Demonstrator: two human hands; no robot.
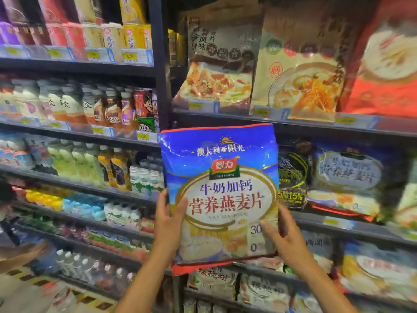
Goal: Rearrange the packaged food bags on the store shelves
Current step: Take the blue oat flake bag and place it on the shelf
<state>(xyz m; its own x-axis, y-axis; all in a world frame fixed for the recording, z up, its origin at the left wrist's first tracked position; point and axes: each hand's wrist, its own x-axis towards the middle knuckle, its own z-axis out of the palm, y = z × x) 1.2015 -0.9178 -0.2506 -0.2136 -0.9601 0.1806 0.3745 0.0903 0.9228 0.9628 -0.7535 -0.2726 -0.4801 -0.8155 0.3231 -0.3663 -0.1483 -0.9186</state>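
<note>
Shelving, oat bag and two hands

Shelving: dark metal store shelves (316,127) fill the view in two bays split by a dark upright post (161,64). Left bay carries rows of bottled and canned drinks (90,105) over several tiers, with yellow price tags (129,56) along the shelf edges. Right bay carries large flat packaged food bags.

Upper right shelf: a grey-and-white cereal bag printed with a food picture (220,64), a beige paper-look bag with a red round seal (300,68) just beside it, and a red bag (383,64) at the far right, blurred.

Middle right shelf: a black bag marked 15% (292,175) and a blue bag with a pale oval label (347,175), both behind and to the right of the held item.

Held item: large glossy blue oat bag with red top and bottom seams (220,193), upright, in front of the right bay, off the shelves.

Hands: left hand (168,224) clasps the bag's lower left edge, thumb across the front. Right hand (285,238) clasps the lower right edge, thumb on the front.
</note>
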